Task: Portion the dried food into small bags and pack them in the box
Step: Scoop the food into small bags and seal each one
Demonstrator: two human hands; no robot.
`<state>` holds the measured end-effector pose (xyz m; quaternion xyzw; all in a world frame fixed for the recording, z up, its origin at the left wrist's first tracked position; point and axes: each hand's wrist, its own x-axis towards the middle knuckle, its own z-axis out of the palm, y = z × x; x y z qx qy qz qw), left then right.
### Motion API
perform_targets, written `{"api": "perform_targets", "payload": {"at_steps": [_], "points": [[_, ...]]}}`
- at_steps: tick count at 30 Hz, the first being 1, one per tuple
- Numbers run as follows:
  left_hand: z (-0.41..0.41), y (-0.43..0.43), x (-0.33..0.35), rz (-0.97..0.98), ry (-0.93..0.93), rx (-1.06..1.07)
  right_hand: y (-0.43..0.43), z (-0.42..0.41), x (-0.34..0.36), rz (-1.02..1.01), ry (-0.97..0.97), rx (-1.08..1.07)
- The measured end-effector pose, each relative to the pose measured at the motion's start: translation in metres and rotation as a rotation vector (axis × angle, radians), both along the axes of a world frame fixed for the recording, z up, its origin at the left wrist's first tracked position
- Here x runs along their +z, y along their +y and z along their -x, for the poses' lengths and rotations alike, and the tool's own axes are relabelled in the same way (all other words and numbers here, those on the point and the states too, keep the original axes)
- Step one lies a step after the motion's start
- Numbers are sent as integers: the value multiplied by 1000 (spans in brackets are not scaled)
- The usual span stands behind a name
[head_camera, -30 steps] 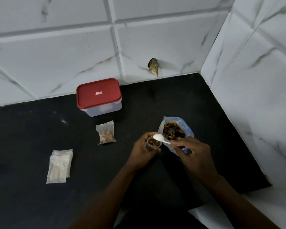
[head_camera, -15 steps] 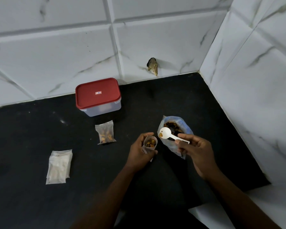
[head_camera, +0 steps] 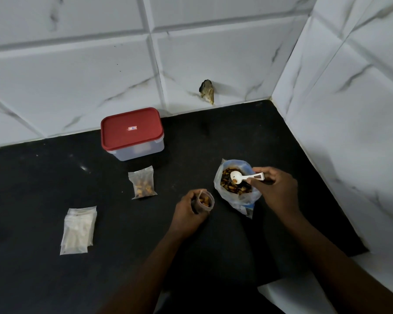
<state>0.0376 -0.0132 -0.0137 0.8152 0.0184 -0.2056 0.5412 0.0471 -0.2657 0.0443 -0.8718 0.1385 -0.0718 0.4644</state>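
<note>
My left hand (head_camera: 187,213) grips a small clear bag (head_camera: 205,201), held mouth-up with some dried food inside. My right hand (head_camera: 276,191) pinches the handle of a white plastic spoon (head_camera: 245,177); the spoon's bowl lies in the open big bag of dried food (head_camera: 235,186) on the black counter. A filled small bag (head_camera: 143,182) lies flat in front of the plastic box with the red lid (head_camera: 132,132), which is closed. A stack of empty small bags (head_camera: 78,230) lies at the left.
The black counter (head_camera: 32,177) ends at white marble-patterned tiled walls behind and to the right. A hole with debris (head_camera: 207,90) shows in the back wall. A white surface (head_camera: 288,295) borders the counter at the lower right.
My right hand has carried the spoon from over the small bag back to the right and into the big bag. My left hand has kept hold of the small bag.
</note>
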Motion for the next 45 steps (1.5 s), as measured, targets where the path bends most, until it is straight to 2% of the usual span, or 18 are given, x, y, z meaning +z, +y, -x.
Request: {"api": "perform_targets", "payload": {"at_steps": [8, 12, 17, 22, 25, 27, 31, 35, 37, 45], "points": [[-1, -9, 8, 14, -8, -15, -4, -13, -12, 243, -137, 168], [-2, -17, 9, 87, 6, -11, -5, -18, -15, 320, -124, 239], [-4, -17, 5, 76, 76, -33, -1, -19, -15, 306, -62, 323], [-7, -19, 5, 48, 104, -84, -4, -22, -11, 248, -23, 253], [-8, -20, 3, 18, 90, -107, 1, -19, -12, 274, -39, 302], [-9, -21, 2, 11, 92, -108, 7, -21, -13, 236, 7, 266], [-10, -22, 3, 44, 120, -102, 8, -24, -12, 25, 201, 83], [-10, -21, 1, 56, 121, -99, 10, -18, -9, 81, 178, 117], [-10, -22, 0, 55, 118, -102, 16, -16, -11, 40, 175, 96], [-10, -24, -1, 71, 103, -105, 14, -21, -8, -407, 397, -150]]}}
